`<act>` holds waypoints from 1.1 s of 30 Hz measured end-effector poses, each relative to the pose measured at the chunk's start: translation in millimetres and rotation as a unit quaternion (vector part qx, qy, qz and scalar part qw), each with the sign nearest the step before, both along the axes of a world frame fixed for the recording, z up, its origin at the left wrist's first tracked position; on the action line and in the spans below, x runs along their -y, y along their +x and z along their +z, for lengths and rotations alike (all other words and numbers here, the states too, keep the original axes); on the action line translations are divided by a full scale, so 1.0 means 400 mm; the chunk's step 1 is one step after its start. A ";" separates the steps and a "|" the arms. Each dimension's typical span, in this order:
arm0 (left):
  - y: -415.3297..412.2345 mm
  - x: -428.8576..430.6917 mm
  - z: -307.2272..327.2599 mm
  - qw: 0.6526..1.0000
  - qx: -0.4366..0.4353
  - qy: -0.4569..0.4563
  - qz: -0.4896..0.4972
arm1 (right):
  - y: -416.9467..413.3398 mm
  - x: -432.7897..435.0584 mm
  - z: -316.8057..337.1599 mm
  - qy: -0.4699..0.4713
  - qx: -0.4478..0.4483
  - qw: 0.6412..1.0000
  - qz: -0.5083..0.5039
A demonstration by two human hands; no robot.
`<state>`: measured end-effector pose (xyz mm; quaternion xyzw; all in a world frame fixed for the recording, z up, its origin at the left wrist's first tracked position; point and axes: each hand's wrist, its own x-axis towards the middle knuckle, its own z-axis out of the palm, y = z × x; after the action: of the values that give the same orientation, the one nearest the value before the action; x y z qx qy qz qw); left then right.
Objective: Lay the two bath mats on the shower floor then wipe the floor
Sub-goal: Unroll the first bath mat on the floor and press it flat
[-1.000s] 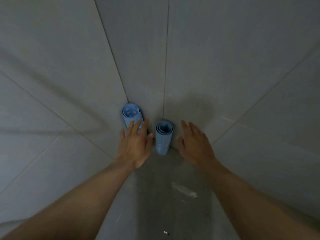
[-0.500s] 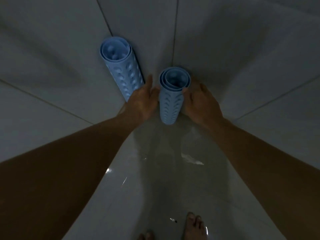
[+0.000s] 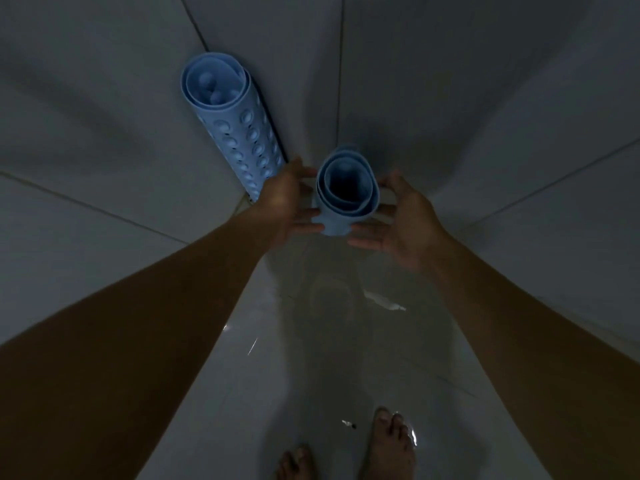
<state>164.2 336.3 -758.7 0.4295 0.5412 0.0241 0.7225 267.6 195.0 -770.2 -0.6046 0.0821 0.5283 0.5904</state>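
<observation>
Two rolled blue bath mats are in the dim shower corner. The left rolled mat [image 3: 235,126] leans upright against the tiled wall, its suction cups showing. The right rolled mat [image 3: 346,192] is held between both hands, lifted and tipped so its open end faces me. My left hand [image 3: 284,202] presses its left side, fingers curled around it. My right hand [image 3: 398,216] cups its right side with fingers spread under it. The wet, glossy shower floor [image 3: 311,341] lies below.
Grey tiled walls [image 3: 485,98] meet in the corner just behind the mats. My bare feet [image 3: 388,445] stand on the wet floor at the bottom edge. A small pale scrap [image 3: 384,301] lies on the floor below my right hand.
My hands closed around the right rolled mat and raised it off the floor toward me. The view came closer to the corner. The left mat stays leaning on the wall.
</observation>
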 end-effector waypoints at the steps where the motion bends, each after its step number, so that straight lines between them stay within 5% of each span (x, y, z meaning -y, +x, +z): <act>1: -0.007 0.003 -0.006 1.000 -0.019 0.005 -0.011 | -0.003 0.016 -0.008 -0.012 -0.012 1.000 0.012; 5: -0.038 0.024 -0.056 0.992 -0.079 -0.022 -0.101 | -0.034 0.071 -0.037 -0.031 -0.010 0.993 0.112; 14: -0.158 0.112 -0.138 0.977 -0.078 -0.163 -0.115 | -0.128 0.154 -0.111 -0.027 -0.103 0.988 0.111; 33: -0.257 0.326 -0.178 0.977 -0.063 -0.130 -0.158 | -0.289 0.373 -0.138 -0.043 0.077 0.985 0.149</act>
<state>61.4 205.8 -830.0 0.4123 0.5091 -0.1880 0.7318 152.0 45.7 -825.4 -0.6737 -0.0321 0.5583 0.4831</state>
